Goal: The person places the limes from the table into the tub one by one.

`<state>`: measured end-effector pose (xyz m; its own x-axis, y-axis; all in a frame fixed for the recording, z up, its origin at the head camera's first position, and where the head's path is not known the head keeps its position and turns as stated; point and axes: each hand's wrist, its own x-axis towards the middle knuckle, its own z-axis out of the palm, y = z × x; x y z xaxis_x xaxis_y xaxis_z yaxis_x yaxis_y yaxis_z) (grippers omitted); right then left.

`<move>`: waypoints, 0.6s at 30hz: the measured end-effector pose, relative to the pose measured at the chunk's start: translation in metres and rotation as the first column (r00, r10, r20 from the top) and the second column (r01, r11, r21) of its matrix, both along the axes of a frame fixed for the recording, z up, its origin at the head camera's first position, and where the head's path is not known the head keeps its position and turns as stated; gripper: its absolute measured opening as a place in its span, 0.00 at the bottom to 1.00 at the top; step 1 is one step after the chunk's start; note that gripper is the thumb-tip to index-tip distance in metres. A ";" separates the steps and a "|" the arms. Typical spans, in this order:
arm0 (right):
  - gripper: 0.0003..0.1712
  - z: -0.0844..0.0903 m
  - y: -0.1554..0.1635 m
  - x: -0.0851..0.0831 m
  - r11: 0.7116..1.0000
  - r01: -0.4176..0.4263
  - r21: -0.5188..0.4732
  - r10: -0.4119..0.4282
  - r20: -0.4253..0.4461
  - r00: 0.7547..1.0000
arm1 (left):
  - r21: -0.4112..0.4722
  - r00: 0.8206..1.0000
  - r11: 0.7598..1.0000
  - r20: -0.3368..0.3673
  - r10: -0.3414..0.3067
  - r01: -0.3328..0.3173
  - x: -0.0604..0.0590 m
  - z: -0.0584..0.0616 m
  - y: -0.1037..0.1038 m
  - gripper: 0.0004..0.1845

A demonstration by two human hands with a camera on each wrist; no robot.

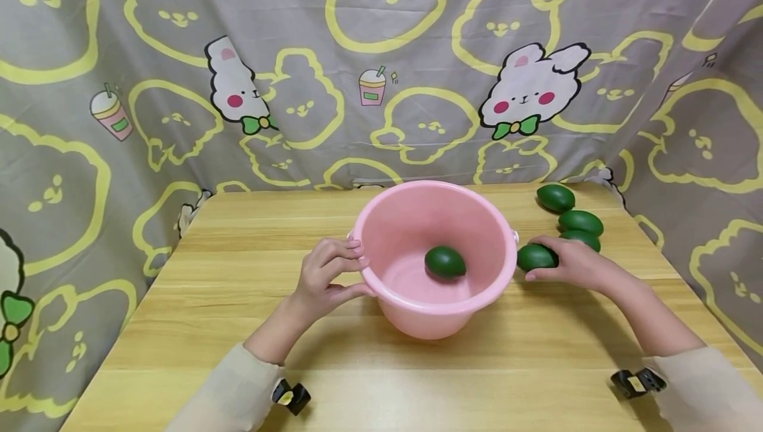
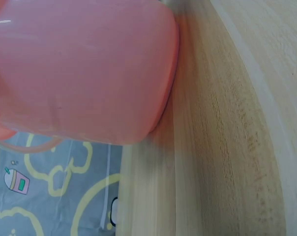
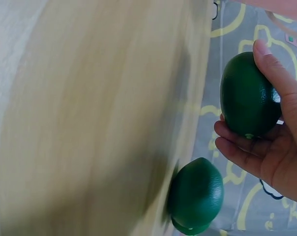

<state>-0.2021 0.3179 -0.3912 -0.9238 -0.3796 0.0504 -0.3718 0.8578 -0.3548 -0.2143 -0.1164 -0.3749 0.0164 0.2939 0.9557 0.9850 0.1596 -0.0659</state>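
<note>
A pink bucket [image 1: 438, 307] stands upright on the table, its mouth tilted into sight, with one smooth green lime [image 1: 445, 263] inside. My left hand [image 1: 324, 276] grips the bucket's left rim, fingers over the edge and thumb lower down. Just right of the bucket, my right hand [image 1: 575, 263] holds another lime [image 1: 536, 258] between thumb and fingers. The right wrist view shows this lime [image 3: 249, 96] lifted off the table. Three more limes lie behind the right hand: a far one [image 1: 556, 198], a middle one [image 1: 581, 222] and a near one [image 1: 583, 240], partly covered.
The wooden table [image 1: 238, 246] reaches back to a grey curtain [image 1: 417, 134] with yellow outlines and cartoon rabbits, which also hangs at both sides. A white handle joint [image 1: 515, 236] sticks out at the bucket's right rim. Black wrist cameras sit at both sleeves.
</note>
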 end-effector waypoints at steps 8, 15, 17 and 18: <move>0.34 0.005 -0.005 0.007 1.000 0.010 0.010 -0.009 -0.066 0.998 | -0.006 1.000 1.000 0.000 0.004 -0.004 0.000 -0.001 -0.001 0.23; 0.33 0.014 -0.009 0.012 1.000 0.026 0.000 -0.026 -0.110 0.994 | -0.007 1.000 1.000 -0.004 0.001 -0.001 -0.001 0.000 0.000 0.23; 0.33 0.015 -0.010 0.013 1.000 0.029 -0.006 -0.029 -0.117 0.993 | -0.006 1.000 1.000 -0.005 0.000 0.000 -0.001 0.000 0.000 0.23; 0.33 0.016 -0.010 0.013 1.000 0.030 -0.009 -0.031 -0.126 0.992 | -0.007 1.000 1.000 -0.005 0.000 -0.001 -0.001 0.000 0.000 0.23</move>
